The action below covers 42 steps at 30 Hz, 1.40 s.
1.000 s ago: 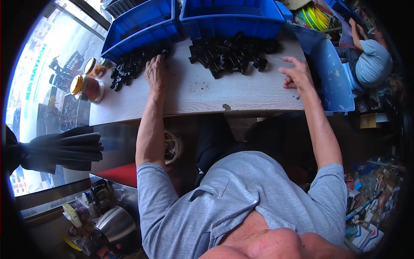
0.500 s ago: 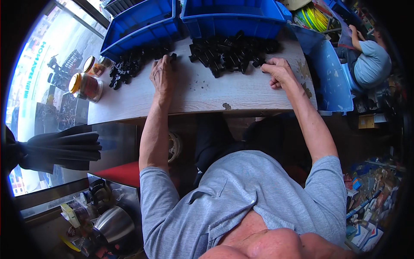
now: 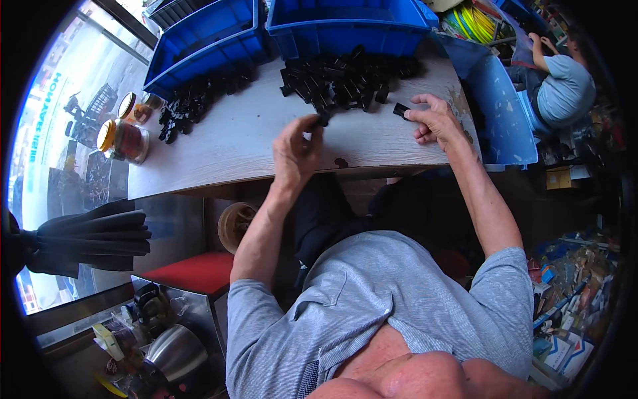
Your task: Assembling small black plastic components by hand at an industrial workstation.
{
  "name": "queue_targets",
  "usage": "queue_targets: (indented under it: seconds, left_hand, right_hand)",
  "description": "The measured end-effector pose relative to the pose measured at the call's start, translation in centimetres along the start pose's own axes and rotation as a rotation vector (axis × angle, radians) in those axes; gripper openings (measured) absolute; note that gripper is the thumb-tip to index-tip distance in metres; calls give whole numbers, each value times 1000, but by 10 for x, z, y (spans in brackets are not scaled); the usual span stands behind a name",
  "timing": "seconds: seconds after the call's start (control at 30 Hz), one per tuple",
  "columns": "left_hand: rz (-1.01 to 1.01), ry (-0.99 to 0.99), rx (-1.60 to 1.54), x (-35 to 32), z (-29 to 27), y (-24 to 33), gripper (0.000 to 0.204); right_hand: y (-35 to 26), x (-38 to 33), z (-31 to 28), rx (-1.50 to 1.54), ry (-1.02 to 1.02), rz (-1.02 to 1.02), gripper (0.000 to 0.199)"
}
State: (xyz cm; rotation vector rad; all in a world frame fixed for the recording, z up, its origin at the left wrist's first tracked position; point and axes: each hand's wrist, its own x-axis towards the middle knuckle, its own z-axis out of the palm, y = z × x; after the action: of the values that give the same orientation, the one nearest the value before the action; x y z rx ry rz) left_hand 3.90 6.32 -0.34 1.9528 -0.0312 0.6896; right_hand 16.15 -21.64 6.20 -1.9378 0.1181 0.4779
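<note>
My left hand (image 3: 296, 150) is over the table's middle, thumb and forefinger pinched on a small black plastic part (image 3: 323, 120) at the near edge of the larger pile. To the right, my right hand (image 3: 436, 124) holds another black plastic piece (image 3: 400, 110) between thumb and fingers, its end sticking out leftward. The larger heap of black plastic parts (image 3: 345, 78) lies before the right blue bin. A smaller heap of similar parts (image 3: 199, 98) is spread in front of the left blue bin. The exact shape of the parts is too small to make out.
Two blue bins, left (image 3: 206, 63) and right (image 3: 349, 41), stand along the far side of the wooden table (image 3: 219, 156). Lidded jars (image 3: 126, 141) are at its left end. A large light-blue tub (image 3: 505, 113) adjoins the right edge; beyond it another person (image 3: 565, 93) sits.
My left hand has moved right and nearer, from beside the left heap to the larger heap's near edge. My right hand has drawn a black piece slightly nearer, away from the heap.
</note>
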Motion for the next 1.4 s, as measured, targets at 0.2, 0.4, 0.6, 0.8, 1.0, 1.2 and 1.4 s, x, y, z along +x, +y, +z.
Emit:
queue_targets:
  seconds: [0.2,0.4,0.6,0.8,1.0,1.2,1.4]
  left_hand:
    - [172,-67,81,7,42,24,29]
    - [362,-306,322,23,74,38,31]
    - [487,-387,339,32,89,31,36]
    - [477,-382,269,32,100,27,37]
    - [490,-405,344,31,101,30,36]
    - [500,-398,408,24,100,29,36]
    - [413,-438,518,15,95,39,35]
  right_hand:
    - [-5,-2,11,-159,-29,-4,43]
    - [3,-13,18,-163,-155,-91,29]
    - [10,-6,18,-187,-200,-133,31]
    - [15,-7,19,-172,-156,-165,34]
    - [18,-2,16,-129,-200,-167,36]
    - [16,-3,19,-141,-191,-144,38]
    - [11,-4,20,-177,-190,-117,35]
